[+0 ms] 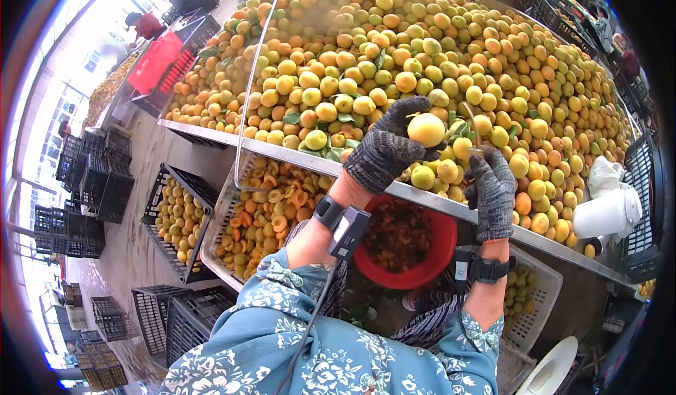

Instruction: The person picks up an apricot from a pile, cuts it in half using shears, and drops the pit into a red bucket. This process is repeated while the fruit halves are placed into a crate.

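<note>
Hands | left hand [386,150], gloved, fingers curled round one yellow apricot [426,129] over the near edge of the table [211,134] | right hand [491,192], gloved, fist closed on a thin knife [473,131], blade up, just beside the fruit | red bowl [431,270] of pits below both | tray of halves [271,212] lower left

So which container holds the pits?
The red bowl: dark pits fill it. The white tray holds halves, the black crate whole fruit.
</note>
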`<state>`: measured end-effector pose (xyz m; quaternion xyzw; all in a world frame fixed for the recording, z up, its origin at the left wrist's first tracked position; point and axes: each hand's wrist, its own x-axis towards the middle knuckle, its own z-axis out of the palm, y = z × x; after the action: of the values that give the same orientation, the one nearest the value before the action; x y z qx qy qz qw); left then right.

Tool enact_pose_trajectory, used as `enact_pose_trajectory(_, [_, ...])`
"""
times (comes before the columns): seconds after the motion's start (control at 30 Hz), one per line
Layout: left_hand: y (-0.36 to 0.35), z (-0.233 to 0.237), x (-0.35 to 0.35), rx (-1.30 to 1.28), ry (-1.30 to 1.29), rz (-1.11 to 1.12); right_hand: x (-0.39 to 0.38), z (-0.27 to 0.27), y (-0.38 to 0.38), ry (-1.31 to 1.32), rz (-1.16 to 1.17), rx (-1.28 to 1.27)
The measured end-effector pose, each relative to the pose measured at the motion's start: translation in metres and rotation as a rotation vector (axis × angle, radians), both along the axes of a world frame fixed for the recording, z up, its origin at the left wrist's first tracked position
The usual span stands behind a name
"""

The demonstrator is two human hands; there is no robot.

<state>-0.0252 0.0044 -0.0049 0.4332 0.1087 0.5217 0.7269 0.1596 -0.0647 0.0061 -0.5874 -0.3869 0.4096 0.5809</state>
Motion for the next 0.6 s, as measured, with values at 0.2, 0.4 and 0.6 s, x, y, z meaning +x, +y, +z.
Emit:
enact_pose_trajectory(0.2, [0.001,-0.005,-0.017,0.64,0.973,0.663,-0.036,0.01,-0.016,0.133,0.14,-0.003])
enact_pose_trajectory(0.4, [0.001,0.0,-0.018,-0.251,-0.052,-0.045,-0.058,0.003,-0.018,0.076,0.162,0.062])
enact_pose_trajectory(0.6, [0.009,-0.01,-0.014,-0.058,0.284,0.125,-0.061,-0.008,-0.015,0.013,0.116,0.134])
